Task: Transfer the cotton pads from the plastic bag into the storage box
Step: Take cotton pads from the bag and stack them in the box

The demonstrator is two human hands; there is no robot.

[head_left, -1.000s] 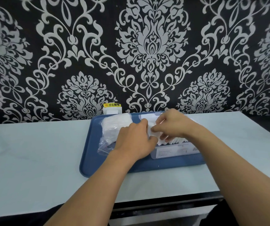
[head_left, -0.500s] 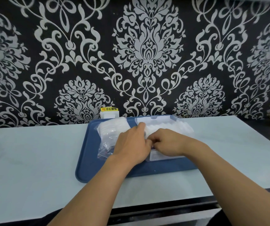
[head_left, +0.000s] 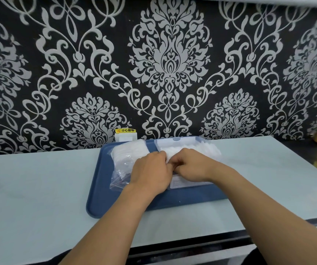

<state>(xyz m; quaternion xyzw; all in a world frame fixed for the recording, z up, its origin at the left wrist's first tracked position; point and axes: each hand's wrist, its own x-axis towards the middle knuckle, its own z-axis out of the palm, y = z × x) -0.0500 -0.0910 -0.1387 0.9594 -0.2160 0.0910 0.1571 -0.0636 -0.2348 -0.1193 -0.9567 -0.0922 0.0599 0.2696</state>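
Your left hand (head_left: pixel 150 172) and your right hand (head_left: pixel 189 165) sit close together over the clear storage box (head_left: pixel 190 183) on the blue tray (head_left: pixel 104 203). The fingers of both hands are curled, and they seem to press and pinch the white cotton pads (head_left: pixel 197 148) at the left end of the box. The fingertips are hidden, so you cannot be sure just what each hand holds.

The cotton pads are very light and soft. They squash when you squeeze, and a stack can bend or fan out. Take a small stack from both flat sides, with thumb on one side and fingers on the other, and squeeze gently. If you grab too many, the end ones will likely slip off.

The storage box lies open, with its clear lid (head_left: pixel 173 140) at the far edge of the tray. A row of pads already fills much of it, running to the right past your hands.

The plastic bag (head_left: pixel 122 169) lies just left of the box, also on the tray. It is thin, crinkly and slippery. A pile of white pads (head_left: pixel 131 150) shows through it at the far end, so there are more to move. The near end looks flat and mostly empty.

The tray rests on a pale counter (head_left: pixel 39 188). A small white wall socket (head_left: pixel 125 136) with a yellow sticker sits behind it.
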